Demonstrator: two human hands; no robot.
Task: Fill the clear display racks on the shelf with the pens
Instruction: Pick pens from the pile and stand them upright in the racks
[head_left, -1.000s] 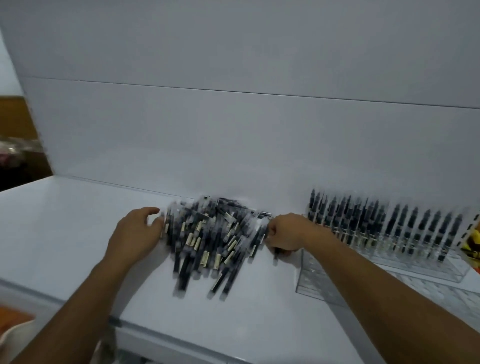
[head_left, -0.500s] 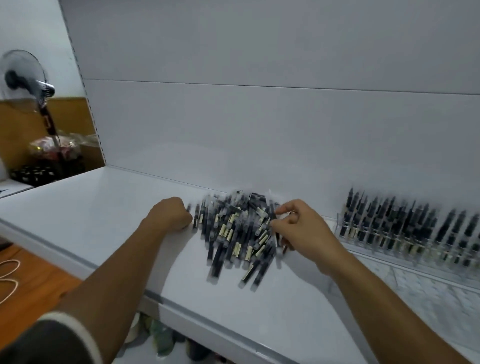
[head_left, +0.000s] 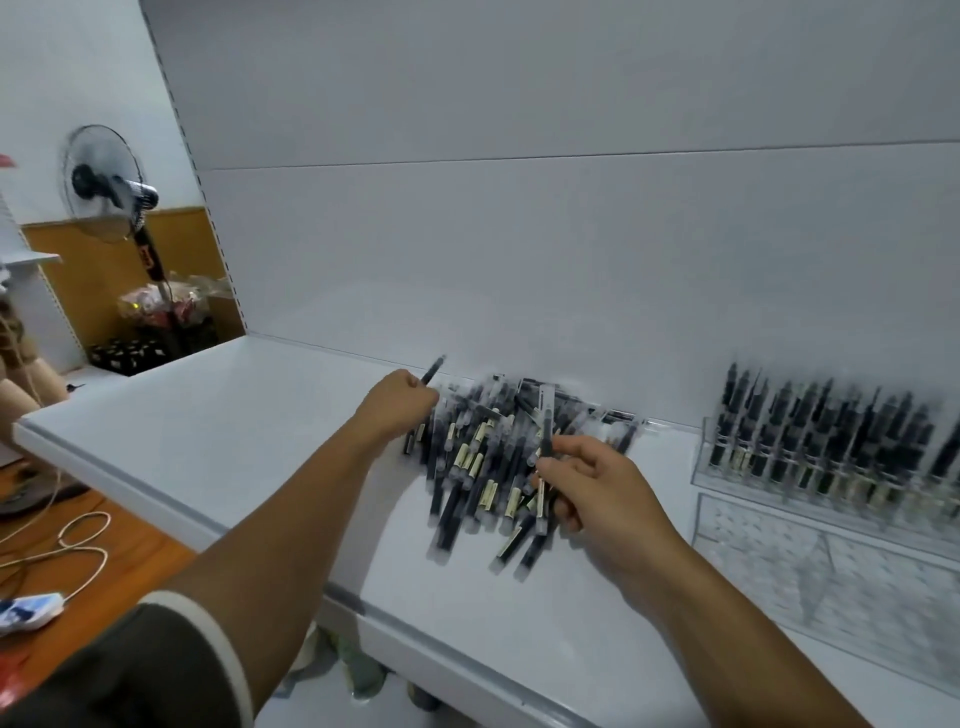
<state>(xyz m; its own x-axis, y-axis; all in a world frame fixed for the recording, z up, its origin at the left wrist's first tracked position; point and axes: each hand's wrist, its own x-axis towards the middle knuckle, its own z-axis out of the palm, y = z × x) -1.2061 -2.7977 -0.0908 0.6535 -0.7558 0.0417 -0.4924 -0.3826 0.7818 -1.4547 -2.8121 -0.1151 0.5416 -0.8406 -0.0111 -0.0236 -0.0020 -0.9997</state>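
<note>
Holding one pen (head_left: 434, 370) in the curled left hand (head_left: 399, 411), pinching another pen (head_left: 545, 423) in the right hand (head_left: 592, 491), over the pile of pens (head_left: 467, 470) on the shelf (head_left: 208, 415) near the clear racks (head_left: 831, 462); could knock some off the edge by rushing.
</note>
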